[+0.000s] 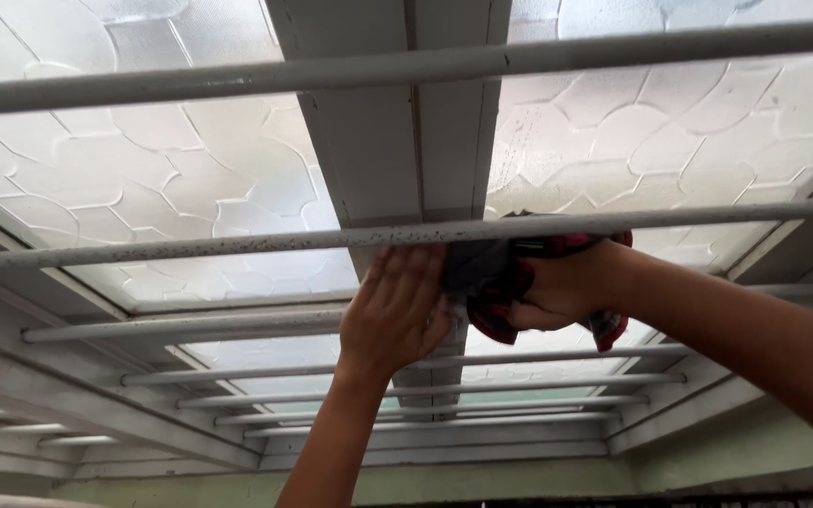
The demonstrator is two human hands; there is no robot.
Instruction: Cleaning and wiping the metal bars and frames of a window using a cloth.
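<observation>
A window with patterned frosted glass (171, 160) fills the view, crossed by several horizontal white metal bars. My right hand (566, 282) reaches between the bars and grips a bunched red and dark cloth (496, 282), pressed against the white centre frame post (378, 141) just under a speckled, dirty bar (237, 245). My left hand (395, 310) lies flat with fingers together on the post, touching the cloth's left edge.
More bars (425, 362) run below the hands, closely spaced toward the sill. The top bar (406, 66) crosses above. A pale green wall (726, 452) borders the window's lower right. The glass panes sit left and right of the post.
</observation>
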